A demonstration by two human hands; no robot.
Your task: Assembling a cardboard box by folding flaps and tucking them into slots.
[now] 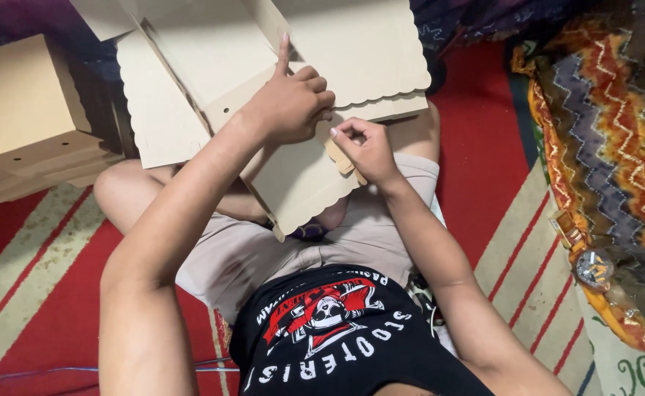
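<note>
A seated person held a flat, unfolded cardboard box (300, 176) with scalloped edges across their lap, its tan panels spreading up and away from the knees toward the top of the view. The left hand (289, 103) rested on the cardboard with fingers curled into a loose fist, the index finger stretched straight out and pressing along a fold line. The right hand (366, 147), just beside it, pinched a small cardboard tab (341, 158) between thumb and fingertips at the edge of a panel. The two hands were nearly touching over the middle of the box.

To the person's left, a stack of folded cardboard boxes (25, 117) of the same tan colour sat on the floor, well apart from the hands; whether anything was inside could not be told. The person wore beige shorts (264, 249) and a black T-shirt (337, 345) with a red-and-white skull print.

The floor was covered by a red carpet (36, 264) with cream stripes. On the person's right lay a patterned cloth (616, 132) in orange, brown and grey zigzags, and on it a small packet (568, 229) next to a round glass ashtray (594, 268). A thin blue cord (44, 372) ran across the carpet near the lower left.
</note>
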